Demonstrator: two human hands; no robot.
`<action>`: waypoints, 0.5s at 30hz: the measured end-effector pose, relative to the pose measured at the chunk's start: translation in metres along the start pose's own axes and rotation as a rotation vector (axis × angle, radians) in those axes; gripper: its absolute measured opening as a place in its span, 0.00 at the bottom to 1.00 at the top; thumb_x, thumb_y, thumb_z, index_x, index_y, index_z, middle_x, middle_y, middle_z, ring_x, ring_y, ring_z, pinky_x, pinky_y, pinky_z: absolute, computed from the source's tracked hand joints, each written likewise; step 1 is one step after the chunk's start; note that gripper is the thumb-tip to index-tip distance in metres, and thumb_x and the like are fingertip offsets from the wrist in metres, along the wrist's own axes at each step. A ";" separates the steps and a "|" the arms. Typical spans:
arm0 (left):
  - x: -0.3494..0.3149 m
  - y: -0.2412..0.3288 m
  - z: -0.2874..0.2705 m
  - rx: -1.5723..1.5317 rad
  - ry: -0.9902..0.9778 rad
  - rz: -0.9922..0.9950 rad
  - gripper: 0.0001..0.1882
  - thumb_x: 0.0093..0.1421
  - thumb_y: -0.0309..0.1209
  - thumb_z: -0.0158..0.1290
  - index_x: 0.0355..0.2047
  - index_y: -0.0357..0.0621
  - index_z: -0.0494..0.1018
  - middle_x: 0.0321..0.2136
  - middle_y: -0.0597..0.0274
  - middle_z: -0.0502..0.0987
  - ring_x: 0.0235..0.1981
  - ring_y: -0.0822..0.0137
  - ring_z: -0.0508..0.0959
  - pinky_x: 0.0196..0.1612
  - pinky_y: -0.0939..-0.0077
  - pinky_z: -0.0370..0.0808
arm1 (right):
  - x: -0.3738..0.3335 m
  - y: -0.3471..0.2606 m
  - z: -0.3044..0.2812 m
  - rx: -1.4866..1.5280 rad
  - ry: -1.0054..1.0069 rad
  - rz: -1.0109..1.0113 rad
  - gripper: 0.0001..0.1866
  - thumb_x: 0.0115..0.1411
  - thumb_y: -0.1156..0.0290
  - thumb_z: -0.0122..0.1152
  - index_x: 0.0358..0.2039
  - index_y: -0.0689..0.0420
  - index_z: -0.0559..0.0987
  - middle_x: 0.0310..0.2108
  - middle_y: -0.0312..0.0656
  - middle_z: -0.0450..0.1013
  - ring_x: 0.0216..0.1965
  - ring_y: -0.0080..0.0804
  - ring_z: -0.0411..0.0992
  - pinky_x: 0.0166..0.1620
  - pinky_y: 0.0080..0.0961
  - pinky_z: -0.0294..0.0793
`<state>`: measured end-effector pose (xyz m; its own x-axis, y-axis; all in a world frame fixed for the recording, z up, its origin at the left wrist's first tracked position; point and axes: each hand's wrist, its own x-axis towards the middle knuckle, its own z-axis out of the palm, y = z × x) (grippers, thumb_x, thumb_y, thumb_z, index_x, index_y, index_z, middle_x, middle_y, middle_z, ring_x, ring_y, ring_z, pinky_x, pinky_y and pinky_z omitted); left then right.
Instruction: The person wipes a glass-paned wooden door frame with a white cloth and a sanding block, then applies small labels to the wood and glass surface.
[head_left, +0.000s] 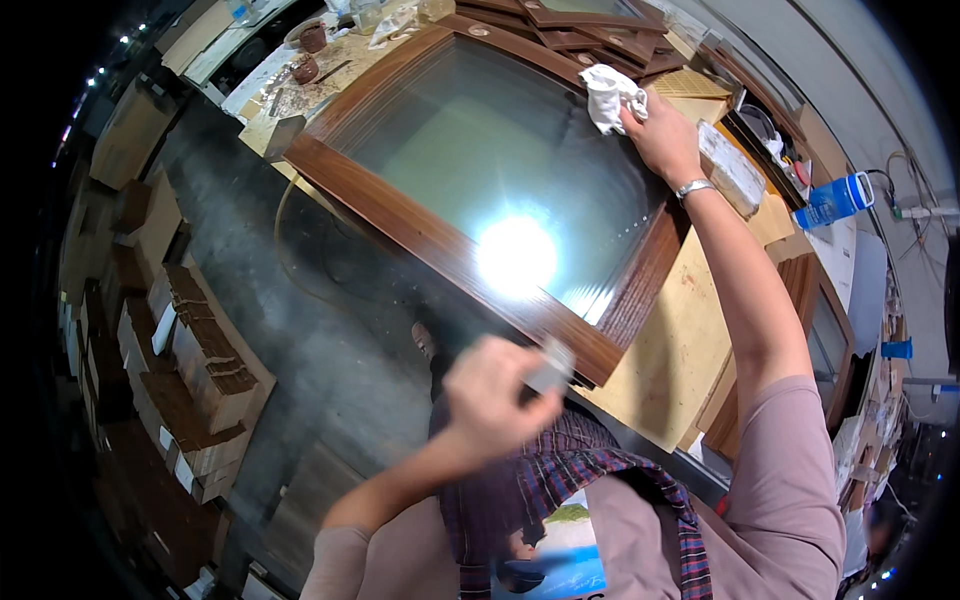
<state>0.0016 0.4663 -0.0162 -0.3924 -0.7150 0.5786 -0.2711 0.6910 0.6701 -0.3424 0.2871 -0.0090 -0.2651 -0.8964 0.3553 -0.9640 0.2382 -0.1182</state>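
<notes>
A brown wooden-framed glass panel (pixel 385 208) lies tilted across the worktable, with a bright light glaring off its glass. At its far right corner, my right hand (pixel 664 138) grips a crumpled white cloth (pixel 606 97) against the frame and glass. My left hand (pixel 492 393), smeared by motion, is closed round a small grey block-like piece (pixel 552 368) beside the near edge of the frame. Blur hides the exact kind of this grey piece. Whether it touches the wood I cannot tell.
More brown frames (pixel 600 42) are stacked behind the panel. A white-wrapped block (pixel 730 168) and a blue bottle (pixel 834 200) stand right of my right arm. Brown pots (pixel 305 68) sit at the far left. Stacked wooden pieces (pixel 200 370) fill the floor's left; a hose (pixel 282 232) hangs from the table.
</notes>
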 end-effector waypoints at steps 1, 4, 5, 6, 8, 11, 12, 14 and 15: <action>-0.013 0.015 0.014 -0.058 -0.053 0.067 0.19 0.40 0.25 0.66 0.35 0.42 0.77 0.28 0.58 0.78 0.25 0.58 0.78 0.29 0.67 0.74 | 0.000 -0.003 0.000 0.002 -0.008 0.001 0.26 0.63 0.45 0.53 0.40 0.59 0.77 0.35 0.53 0.79 0.39 0.54 0.78 0.43 0.47 0.76; -0.027 0.033 0.034 -0.151 -0.176 0.189 0.22 0.37 0.26 0.69 0.36 0.41 0.78 0.27 0.60 0.77 0.25 0.60 0.77 0.27 0.69 0.73 | -0.002 -0.001 0.000 -0.010 0.018 -0.015 0.27 0.63 0.44 0.53 0.40 0.59 0.77 0.35 0.52 0.79 0.39 0.53 0.78 0.43 0.46 0.76; -0.026 0.033 0.031 -0.133 -0.129 0.155 0.23 0.36 0.26 0.69 0.37 0.41 0.78 0.28 0.60 0.77 0.25 0.60 0.77 0.27 0.69 0.73 | -0.002 0.001 0.001 -0.010 0.031 -0.020 0.27 0.63 0.44 0.53 0.40 0.60 0.77 0.36 0.52 0.79 0.40 0.52 0.78 0.44 0.45 0.77; -0.025 0.033 0.027 -0.115 -0.083 0.121 0.24 0.36 0.26 0.70 0.37 0.41 0.78 0.28 0.59 0.78 0.25 0.60 0.77 0.27 0.69 0.73 | -0.002 0.002 0.001 -0.011 0.029 -0.015 0.27 0.63 0.44 0.53 0.40 0.60 0.77 0.37 0.52 0.79 0.41 0.52 0.78 0.44 0.45 0.76; -0.027 0.033 0.029 -0.132 -0.145 0.116 0.25 0.37 0.23 0.68 0.40 0.39 0.77 0.29 0.58 0.78 0.26 0.59 0.79 0.26 0.70 0.73 | 0.000 0.001 0.001 -0.006 0.025 -0.013 0.27 0.63 0.44 0.53 0.40 0.60 0.77 0.39 0.52 0.78 0.42 0.51 0.78 0.44 0.45 0.76; -0.027 0.043 0.028 -0.208 -0.310 0.097 0.22 0.43 0.23 0.66 0.41 0.39 0.76 0.34 0.58 0.76 0.34 0.58 0.79 0.35 0.68 0.76 | -0.001 0.003 0.003 -0.012 0.052 -0.024 0.24 0.63 0.47 0.56 0.42 0.57 0.78 0.40 0.50 0.77 0.42 0.51 0.77 0.44 0.45 0.76; -0.022 0.042 0.023 -0.276 -0.268 0.013 0.22 0.45 0.22 0.65 0.43 0.38 0.75 0.36 0.56 0.76 0.36 0.59 0.79 0.38 0.69 0.77 | -0.001 0.007 0.004 0.033 0.101 -0.046 0.21 0.61 0.49 0.58 0.43 0.55 0.78 0.40 0.49 0.77 0.42 0.51 0.77 0.44 0.45 0.76; -0.006 0.033 0.008 -0.410 -0.177 -0.152 0.23 0.48 0.18 0.63 0.47 0.35 0.73 0.41 0.53 0.78 0.40 0.61 0.81 0.43 0.70 0.79 | -0.002 0.016 0.005 0.123 0.200 -0.091 0.18 0.59 0.55 0.63 0.44 0.52 0.79 0.41 0.46 0.76 0.42 0.50 0.77 0.43 0.44 0.76; -0.007 0.031 0.000 -0.781 -0.100 -0.475 0.24 0.56 0.17 0.59 0.52 0.34 0.68 0.48 0.52 0.74 0.48 0.63 0.78 0.52 0.68 0.78 | -0.008 0.007 -0.004 0.135 0.235 -0.138 0.17 0.54 0.64 0.67 0.45 0.48 0.80 0.42 0.41 0.76 0.42 0.48 0.76 0.41 0.43 0.77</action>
<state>-0.0042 0.4926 0.0005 -0.4758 -0.8678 0.1436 0.2332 0.0330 0.9719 -0.3470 0.2976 -0.0093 -0.1445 -0.8021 0.5795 -0.9838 0.0539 -0.1707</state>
